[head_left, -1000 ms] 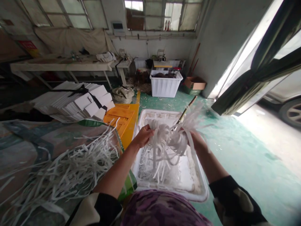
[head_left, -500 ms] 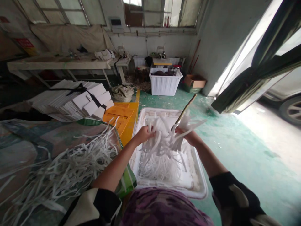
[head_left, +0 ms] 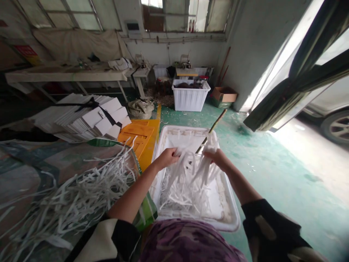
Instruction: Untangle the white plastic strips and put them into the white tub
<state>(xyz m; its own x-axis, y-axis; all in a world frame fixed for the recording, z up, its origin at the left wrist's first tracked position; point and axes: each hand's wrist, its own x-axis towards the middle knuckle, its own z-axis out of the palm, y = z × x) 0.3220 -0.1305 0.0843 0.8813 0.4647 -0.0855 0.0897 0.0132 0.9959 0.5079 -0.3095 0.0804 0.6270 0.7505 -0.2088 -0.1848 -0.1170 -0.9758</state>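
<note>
Over a large white plastic tub (head_left: pixel 231 214), my left hand (head_left: pixel 168 158) is closed on a bunch of white strips (head_left: pixel 188 163) that look like paper or thin cloth. My right hand (head_left: pixel 217 159) grips another bunch of the same strips (head_left: pixel 208 171), a little to the right. Both bunches hang down, slightly blurred, and meet loose strips (head_left: pixel 180 202) heaped in the tub. A brown-green stick (head_left: pixel 215 123) leans out past the tub's far side, close behind my right hand; its lower end is hidden by the strips.
To my left lies an open sack (head_left: pixel 149 211) spilling many white strips (head_left: pixel 98 193). Beyond it are strapped white cardboard sheets (head_left: pixel 89 116) and a yellow-orange board (head_left: pixel 141 134). A ribbed white bin (head_left: pixel 191 99) and a cardboard box (head_left: pixel 225 95) stand ahead on the green floor.
The strips that were flung upward and outward now hang downward from both hands. My hands stay at nearly the same place over the tub.
</note>
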